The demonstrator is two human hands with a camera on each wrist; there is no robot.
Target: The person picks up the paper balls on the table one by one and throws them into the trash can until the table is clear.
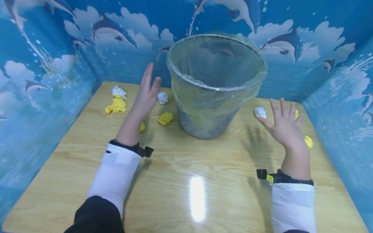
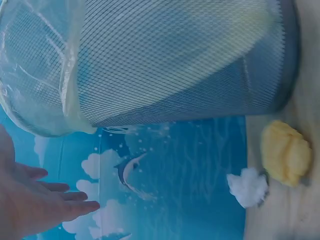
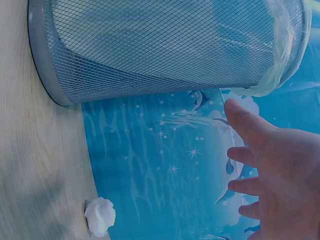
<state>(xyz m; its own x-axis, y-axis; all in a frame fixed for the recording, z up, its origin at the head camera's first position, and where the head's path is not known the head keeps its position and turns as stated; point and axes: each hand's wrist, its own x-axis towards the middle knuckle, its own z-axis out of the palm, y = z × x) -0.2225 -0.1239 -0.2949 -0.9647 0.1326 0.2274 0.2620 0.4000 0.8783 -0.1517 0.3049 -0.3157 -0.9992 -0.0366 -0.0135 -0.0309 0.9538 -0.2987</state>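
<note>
Head view: floor of the bin (image 1: pixel 201 129) hidden behind its near wall and the cloudy liner (image 1: pixel 215 103). Bin at 12 to 1 o'clock on the tabletop (image 1: pixel 163 181). A yellow scrap (image 1: pixel 142 127) mostly covered by the left forearm; another yellow bit (image 1: pixel 296 114) peeks from behind the right fingers, shape unclear. Yellow ball (image 1: pixel 308 141) beside the right wrist, its near edge covered. Left hand (image 1: pixel 145 97) at the bin's 9 o'clock, released; fingers straight toward 12, overlapping one another, thumb toward 1. Between it and the bin, a white ball (image 1: pixel 162 97) and a yellow lump (image 1: pixel 165 118). Right hand (image 1: pixel 285 126) at the bin's 4 o'clock, holding nothing, back of hand showing; fingers fanned toward 11 and 12, thumb toward 10, in line with a white wad (image 1: pixel 260 112).

Left wrist view: bin cut off along the top. Left hand at 8 o'clock, cropped by the left edge, thumb hard to make out; extended fingers point to 3, well apart from white ball and yellow lump.

Right wrist view: bin's upper side cropped. Right hand at 4 o'clock, partly out of frame, lowest finger barely showing; thumb to 10, fingers to 9. White wad at 7 o'clock, untouched.
</note>
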